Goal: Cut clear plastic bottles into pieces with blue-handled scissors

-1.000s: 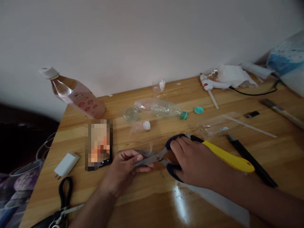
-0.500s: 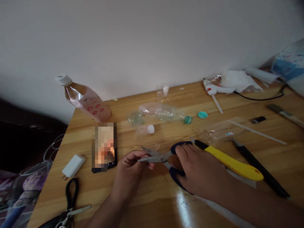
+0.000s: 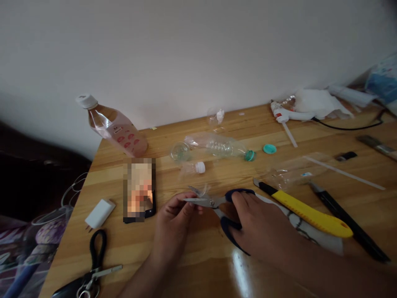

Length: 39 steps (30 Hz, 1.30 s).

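My right hand point(image 3: 259, 217) is closed around the dark blue handles of a pair of scissors point(image 3: 201, 202), whose blades point left and stand slightly apart. A small clear plastic strip point(image 3: 204, 191) curls up at the blades. Pinched fingers of my left hand point(image 3: 173, 217) hold this piece, though its lower part is hidden behind the fingers and the near blade. Beyond the hands lies a small clear bottle top with a white cap point(image 3: 200, 167). Just right of the scissors rests a yellow utility knife point(image 3: 310, 211).
Along the back are a pink drink bottle point(image 3: 124, 134), a clear plastic bottle point(image 3: 220, 147), a teal cap point(image 3: 269, 148) and a glue gun point(image 3: 293, 115). A black craft knife point(image 3: 349, 221) lies right. Left are a phone point(image 3: 150, 212), white charger point(image 3: 100, 213) and keys point(image 3: 107, 271).
The scissor blades have closed a little, and the clear strip stands up more visibly between them. The whole scene has shifted slightly right in view.
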Available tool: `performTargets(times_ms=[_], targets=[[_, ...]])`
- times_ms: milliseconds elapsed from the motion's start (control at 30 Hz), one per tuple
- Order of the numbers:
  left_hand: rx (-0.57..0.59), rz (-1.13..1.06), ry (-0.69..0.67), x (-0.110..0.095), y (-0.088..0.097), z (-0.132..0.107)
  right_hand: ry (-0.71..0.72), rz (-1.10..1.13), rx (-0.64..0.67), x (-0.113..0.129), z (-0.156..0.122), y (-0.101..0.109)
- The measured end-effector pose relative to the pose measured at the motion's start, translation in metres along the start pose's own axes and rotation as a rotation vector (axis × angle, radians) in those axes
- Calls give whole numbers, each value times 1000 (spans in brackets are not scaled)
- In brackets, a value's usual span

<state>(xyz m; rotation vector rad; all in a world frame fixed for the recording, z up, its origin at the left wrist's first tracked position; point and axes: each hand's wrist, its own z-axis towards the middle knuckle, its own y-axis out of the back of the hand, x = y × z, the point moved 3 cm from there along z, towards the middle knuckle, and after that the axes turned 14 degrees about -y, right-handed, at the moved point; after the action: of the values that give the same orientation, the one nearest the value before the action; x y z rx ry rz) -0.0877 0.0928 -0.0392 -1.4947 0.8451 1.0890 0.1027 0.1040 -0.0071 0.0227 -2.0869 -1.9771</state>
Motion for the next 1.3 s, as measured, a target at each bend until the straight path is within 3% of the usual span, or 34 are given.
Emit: performTargets(times_ms=[733,1300], targets=[[12,-66,7,2,-3,-2,-11,61,-21,3,-2,-2],[10,24,-1,0,0,-2,1,46,-36,1,-2,-5]])
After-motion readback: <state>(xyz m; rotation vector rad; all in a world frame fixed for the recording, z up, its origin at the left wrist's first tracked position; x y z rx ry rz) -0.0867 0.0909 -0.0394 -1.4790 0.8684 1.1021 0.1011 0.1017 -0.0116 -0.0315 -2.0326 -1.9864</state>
